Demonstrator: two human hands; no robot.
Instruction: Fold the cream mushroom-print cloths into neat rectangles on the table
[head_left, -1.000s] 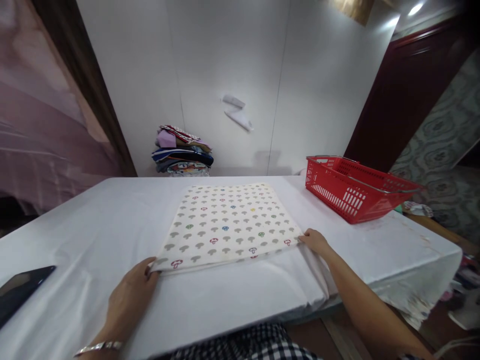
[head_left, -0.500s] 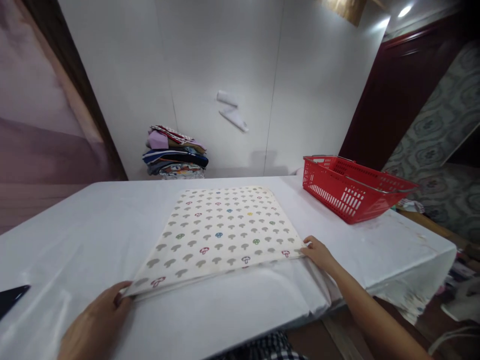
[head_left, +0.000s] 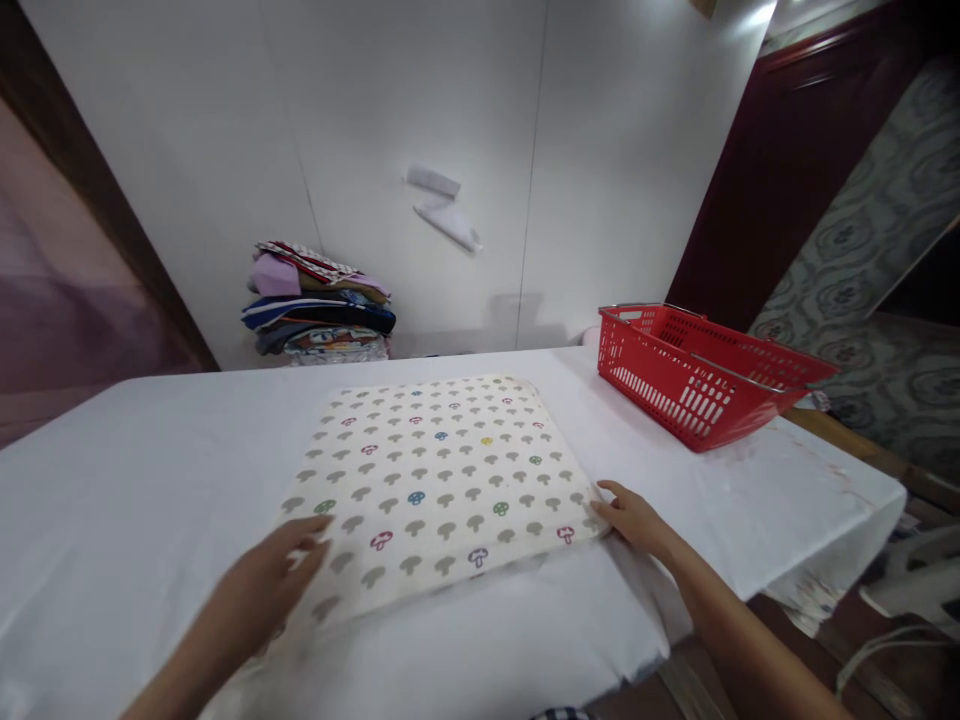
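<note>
A cream cloth (head_left: 442, 480) printed with grey and coloured mushrooms lies spread flat on the white-covered table. My left hand (head_left: 274, 575) is over its near left part, thumb and fingers apart, gripping nothing. At the near right corner, my right hand (head_left: 634, 520) rests with its fingertips against the cloth's edge; a gap shows between thumb and forefinger. The cloth's near left corner is blurred and partly hidden by my left hand and forearm.
A red plastic basket (head_left: 697, 385) with metal handles stands at the table's right. Folded fabrics (head_left: 322, 305) are stacked by the white wall (head_left: 420, 90) at the back left. The table (head_left: 150, 480) has its near edge at the lower right.
My left hand has let go of the near left corner and moved right and up over the cloth. The near edge has dropped flatter. My right hand stays at its corner.
</note>
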